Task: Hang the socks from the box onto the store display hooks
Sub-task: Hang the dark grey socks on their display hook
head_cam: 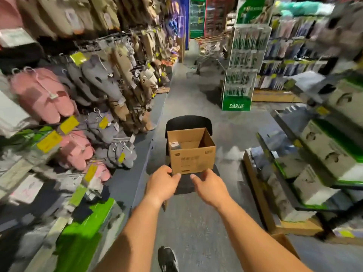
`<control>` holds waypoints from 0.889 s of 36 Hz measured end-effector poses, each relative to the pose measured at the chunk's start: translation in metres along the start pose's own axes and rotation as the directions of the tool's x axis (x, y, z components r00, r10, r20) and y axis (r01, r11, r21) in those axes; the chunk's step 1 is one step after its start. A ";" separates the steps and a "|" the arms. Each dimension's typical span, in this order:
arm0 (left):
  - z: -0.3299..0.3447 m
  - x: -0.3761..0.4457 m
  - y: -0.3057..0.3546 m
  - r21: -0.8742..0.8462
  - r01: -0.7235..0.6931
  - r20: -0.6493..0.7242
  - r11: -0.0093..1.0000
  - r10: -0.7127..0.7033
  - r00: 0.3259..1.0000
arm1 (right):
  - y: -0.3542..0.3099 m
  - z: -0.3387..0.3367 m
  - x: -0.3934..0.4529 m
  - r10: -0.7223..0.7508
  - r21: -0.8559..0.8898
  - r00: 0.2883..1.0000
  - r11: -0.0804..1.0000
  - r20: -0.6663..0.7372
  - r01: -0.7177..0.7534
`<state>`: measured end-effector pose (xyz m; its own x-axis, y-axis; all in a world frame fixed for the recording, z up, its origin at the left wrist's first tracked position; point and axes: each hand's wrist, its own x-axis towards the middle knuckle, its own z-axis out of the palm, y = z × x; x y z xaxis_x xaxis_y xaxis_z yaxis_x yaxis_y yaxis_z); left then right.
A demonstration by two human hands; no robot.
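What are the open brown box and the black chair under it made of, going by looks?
Open brown box: corrugated cardboard by the look, matte tan, with folded flaps, creased corners and printing on its front. Black chair: probably moulded plastic, given the smooth curved backrest with a dull sheen; its seat looks darker and flatter, perhaps padded, though blur leaves that open.

Black chair [188,122] on grey aisle floor [196,222], open cardboard box [191,156] on its seat (upright)
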<state>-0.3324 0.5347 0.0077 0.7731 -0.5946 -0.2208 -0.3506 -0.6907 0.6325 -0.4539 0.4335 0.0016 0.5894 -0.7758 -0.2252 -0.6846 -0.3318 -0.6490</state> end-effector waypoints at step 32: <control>0.056 0.537 0.068 -0.042 0.299 0.195 0.953 -0.286 0.938 | -0.034 0.039 0.568 0.151 -0.137 0.933 0.984 0.326 -0.111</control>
<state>0.0295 0.1449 -0.1092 0.7226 -0.4408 -0.5324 -0.0807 -0.8188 0.5684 -0.0785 0.0249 -0.1327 0.5866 -0.5988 -0.5453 -0.7983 -0.3141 -0.5138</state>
